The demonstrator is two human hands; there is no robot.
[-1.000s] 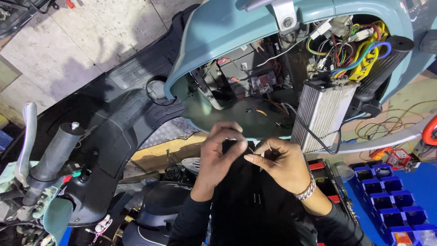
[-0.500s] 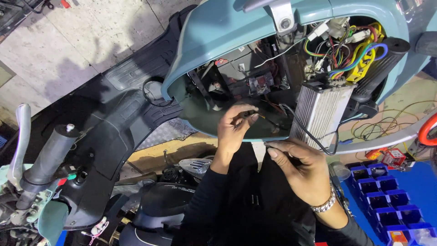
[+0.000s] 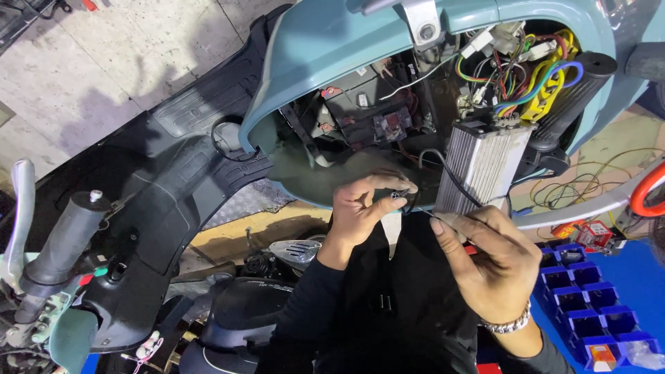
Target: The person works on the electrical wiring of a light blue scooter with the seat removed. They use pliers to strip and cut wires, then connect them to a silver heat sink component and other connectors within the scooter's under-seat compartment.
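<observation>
A small black connector (image 3: 399, 196) on a thin black wire (image 3: 443, 173) sits pinched between thumb and fingertips of the left hand (image 3: 364, 208), held just below the open belly of a pale blue scooter body (image 3: 325, 41). The right hand (image 3: 488, 260), a metal bracelet (image 3: 508, 322) at its wrist, grips a fine wire end (image 3: 433, 216) between thumb and forefinger, its other fingers curled shut; the two hands are near each other but not touching. The wire loops up from the connector toward a ribbed silver controller box (image 3: 481, 166) that hangs just beside the right hand. Above the box, a tangle of yellow, green, blue and red cables (image 3: 537, 79) fills the cavity, with a black battery block (image 3: 367, 111) to its left. A black rubber grip (image 3: 575, 97) leans at the cavity's right edge. The scooter's black floor panel (image 3: 173, 180) stretches away to the left, ending at a handlebar grip (image 3: 66, 239) and silver brake lever (image 3: 21, 215). At lower right, blue parts bins (image 3: 589, 305) stand on a blue floor mat (image 3: 644, 277); loose wires (image 3: 582, 187) trail over the concrete floor (image 3: 104, 62).
</observation>
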